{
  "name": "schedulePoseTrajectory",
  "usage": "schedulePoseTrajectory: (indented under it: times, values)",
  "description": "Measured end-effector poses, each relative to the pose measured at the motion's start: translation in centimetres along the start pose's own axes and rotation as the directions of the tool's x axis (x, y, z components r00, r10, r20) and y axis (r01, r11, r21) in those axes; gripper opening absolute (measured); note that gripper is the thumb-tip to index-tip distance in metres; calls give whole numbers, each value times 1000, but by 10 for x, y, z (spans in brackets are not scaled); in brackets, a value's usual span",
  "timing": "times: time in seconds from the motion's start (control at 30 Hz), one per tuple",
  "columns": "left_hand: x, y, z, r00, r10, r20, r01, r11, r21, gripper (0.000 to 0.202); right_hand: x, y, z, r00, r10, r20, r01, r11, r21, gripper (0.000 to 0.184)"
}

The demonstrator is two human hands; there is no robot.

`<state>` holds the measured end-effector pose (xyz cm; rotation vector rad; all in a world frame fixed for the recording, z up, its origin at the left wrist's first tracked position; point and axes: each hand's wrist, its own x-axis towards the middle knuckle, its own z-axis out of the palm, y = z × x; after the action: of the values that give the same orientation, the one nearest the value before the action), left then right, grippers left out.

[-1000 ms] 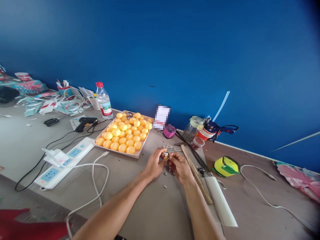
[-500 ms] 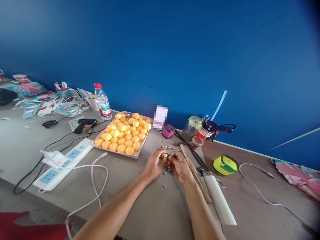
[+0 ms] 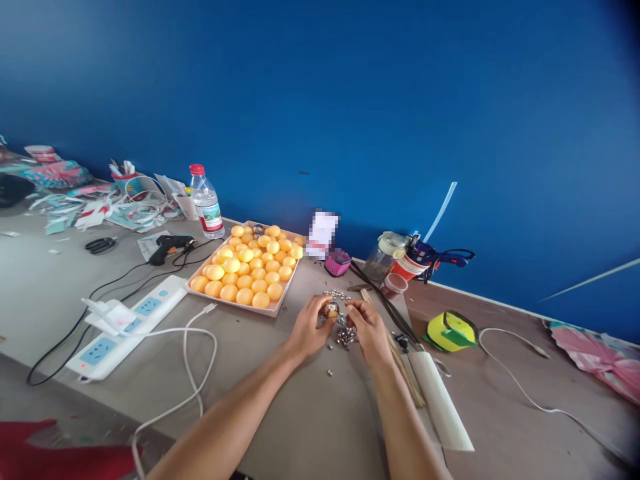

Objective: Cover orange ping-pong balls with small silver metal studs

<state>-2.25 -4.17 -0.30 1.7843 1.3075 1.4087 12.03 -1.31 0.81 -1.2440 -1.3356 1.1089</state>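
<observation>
Cradled in the fingers of a left hand [image 3: 309,325], a silvery, bead-studded ball [image 3: 331,309] sits above the tabletop [image 3: 280,413], just to the left of the fingers of the right hand [image 3: 369,328]. Round, it offers no long axis; the left hand curls around its near and outer side, leaving the face toward the right hand bare. The right fingers are narrow and point at that face across a slight gap; whether their tips meet, or pinch a bead, is too small to tell.

Directly below, between the hands, lies a pile of loose silver beads [image 3: 345,337], with more scattered beads [image 3: 336,294] just beyond and a stray bead [image 3: 330,373] nearer the wearer. Nothing stands between the ball and the right fingers.

To the left, a shallow tray [image 3: 288,288] is filled with orange balls [image 3: 245,297], one silvery ball [image 3: 258,230] among them at the far corner. Thin sticks [image 3: 411,387] run beside the right forearm, hemming that side, with a white roll [image 3: 443,403] beyond. A purple roll [image 3: 338,263] stands near the wall.
</observation>
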Motion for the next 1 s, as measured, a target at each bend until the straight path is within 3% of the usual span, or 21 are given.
schedulePoseTrajectory:
  times: [0.07, 0.17, 0.27, 0.33, 0.53, 0.63, 0.77, 0.87, 1.0]
  values:
    - [1, -1, -1, 999, -15, -30, 15, 1000, 13, 36, 1, 4, -4, 991, -133, -36, 112, 933, -342, 19]
    - [1, -1, -1, 997, -37, -63, 39, 999, 31, 33, -1, 11, -4, 991, -128, 25, 106, 682, -724, 25]
    - [1, 1, -1, 997, -49, -64, 52, 998, 41, 31, -4, 14, 0, 997, -39, 64, 75, 454, -888, 29]
    - [1, 1, -1, 997, -56, -61, 58, 997, 41, 31, -5, 14, 3, 996, -14, 90, 88, 415, -906, 23]
    - [1, 0, -1, 997, -61, -46, 63, 997, 37, 30, -2, 22, 3, 992, -84, 99, 129, 539, -833, 10]
    - [1, 1, -2, 997, -60, -55, 62, 998, 33, 29, 0, 24, 2, 983, -183, 17, 142, 696, -703, 11]
    - [1, 2, -2, 995, -82, -58, 82, 997, -8, 29, 3, 18, 3, 965, -245, -89, 193, 902, -386, 5]
    - [2, 2, -3, 989, -143, -40, 139, 986, -89, 30, 3, 11, 5, 977, -159, -144, 134, 977, -166, 2]
    - [3, 0, -3, 975, -221, 2, 217, 958, -188, 33, 1, 6, 8, 988, 12, -151, 4, 994, 106, 10]
